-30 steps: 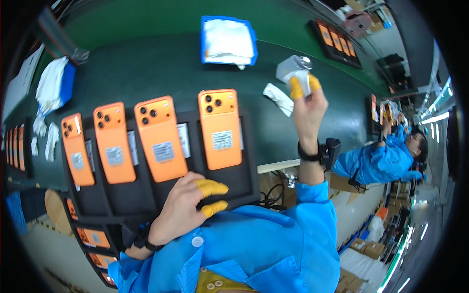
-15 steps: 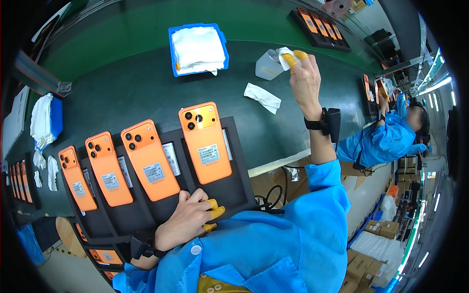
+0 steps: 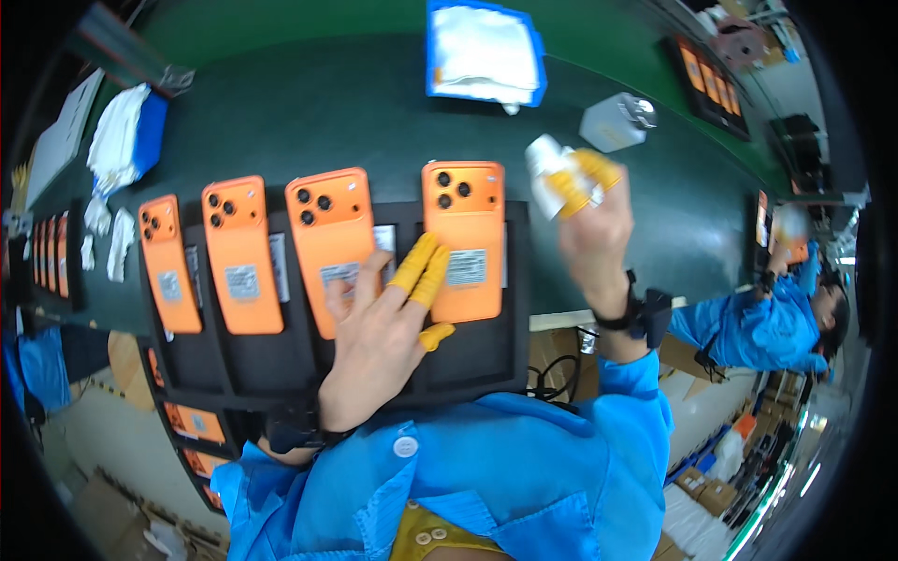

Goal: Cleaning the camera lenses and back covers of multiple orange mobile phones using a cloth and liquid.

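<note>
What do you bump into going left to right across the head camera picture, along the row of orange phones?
First orange phone → second orange phone → third orange phone → left hand → fourth orange phone → right hand holding a white wipe.

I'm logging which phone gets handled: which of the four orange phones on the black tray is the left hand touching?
The rightmost orange phone: the left hand lays its yellow-capped fingertips on its lower left edge. The other three lie untouched.

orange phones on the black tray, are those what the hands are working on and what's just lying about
In hand:
- left hand resting on the orange phones in the black tray
- right hand holding a white wipe

Lying about:
- white bottle
- blue tray of cloths
- gloves pile
- far phone tray
</note>
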Tool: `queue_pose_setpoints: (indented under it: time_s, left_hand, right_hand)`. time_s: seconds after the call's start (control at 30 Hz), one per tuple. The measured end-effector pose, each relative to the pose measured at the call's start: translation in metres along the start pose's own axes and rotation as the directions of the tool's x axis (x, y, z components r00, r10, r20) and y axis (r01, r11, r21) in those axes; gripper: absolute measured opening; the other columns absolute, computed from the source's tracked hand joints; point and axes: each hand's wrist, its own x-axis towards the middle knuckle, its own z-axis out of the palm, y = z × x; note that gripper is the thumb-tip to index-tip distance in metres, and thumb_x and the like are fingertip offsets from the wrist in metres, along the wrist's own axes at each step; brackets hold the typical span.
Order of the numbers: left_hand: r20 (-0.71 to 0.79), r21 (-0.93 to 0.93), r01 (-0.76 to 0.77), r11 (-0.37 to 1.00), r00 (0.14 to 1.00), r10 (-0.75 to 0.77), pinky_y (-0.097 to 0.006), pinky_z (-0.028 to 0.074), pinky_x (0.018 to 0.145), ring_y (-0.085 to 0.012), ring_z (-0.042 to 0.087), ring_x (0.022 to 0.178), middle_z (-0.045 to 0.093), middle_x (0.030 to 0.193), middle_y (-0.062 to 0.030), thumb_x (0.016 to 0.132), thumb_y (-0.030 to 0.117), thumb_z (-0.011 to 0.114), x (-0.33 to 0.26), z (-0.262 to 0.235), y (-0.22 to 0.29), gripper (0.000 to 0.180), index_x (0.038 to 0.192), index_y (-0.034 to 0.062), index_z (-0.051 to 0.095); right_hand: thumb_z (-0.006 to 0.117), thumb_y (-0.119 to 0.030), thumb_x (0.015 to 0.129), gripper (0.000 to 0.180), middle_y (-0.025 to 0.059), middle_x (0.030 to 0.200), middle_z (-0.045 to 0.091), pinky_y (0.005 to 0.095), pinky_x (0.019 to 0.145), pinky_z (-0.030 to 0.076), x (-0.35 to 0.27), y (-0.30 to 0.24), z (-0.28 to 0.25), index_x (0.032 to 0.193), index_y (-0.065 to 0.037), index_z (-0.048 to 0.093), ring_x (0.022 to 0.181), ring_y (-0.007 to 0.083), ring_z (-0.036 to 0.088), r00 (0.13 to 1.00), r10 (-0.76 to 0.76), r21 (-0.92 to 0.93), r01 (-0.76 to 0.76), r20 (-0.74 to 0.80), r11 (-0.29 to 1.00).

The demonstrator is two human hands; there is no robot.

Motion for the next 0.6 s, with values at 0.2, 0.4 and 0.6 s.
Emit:
queue_pose_setpoints:
  time_s: [0.2,0.4,0.6]
  left_hand:
    - [0.014,-0.010,0.054,0.998,0.998,-0.054,-0.046,0.026,0.086,-0.0289,0.044,0.117,0.058,0.125,-0.0041,0.067,0.033,0.080,-0.006,0.004,-0.002,0.063,0.121,0.0049,0.062]
    - [0.027,-0.035,0.071,0.997,0.997,-0.070,-0.047,0.025,0.087,-0.0286,0.044,0.117,0.059,0.115,-0.0055,0.066,0.031,0.081,-0.008,0.007,-0.004,0.058,0.115,0.0032,0.065]
    - [0.017,-0.057,0.088,0.994,0.996,-0.087,-0.047,0.026,0.087,-0.0285,0.044,0.118,0.059,0.118,-0.0045,0.066,0.028,0.081,-0.007,0.005,-0.005,0.055,0.113,0.0039,0.066]
  right_hand:
    - [0.069,-0.012,0.062,0.025,0.0111,0.103,0.061,0.0371,0.075,0.048,0.003,-0.039,0.036,0.086,-0.006,0.071,0.094,0.0296,0.057,0.953,-0.209,0.111,0.188,0.221,0.976]
    - [0.067,-0.011,0.062,0.024,0.0110,0.104,0.061,0.0357,0.071,0.045,0.001,-0.034,0.038,0.085,-0.005,0.070,0.091,0.0273,0.056,0.946,-0.254,0.110,0.236,0.201,0.966]
    - [0.067,-0.012,0.062,0.026,0.0098,0.104,0.062,0.0353,0.068,0.043,-0.009,-0.040,0.032,0.086,-0.006,0.070,0.089,0.0262,0.057,0.918,-0.322,0.166,0.289,0.232,0.943]
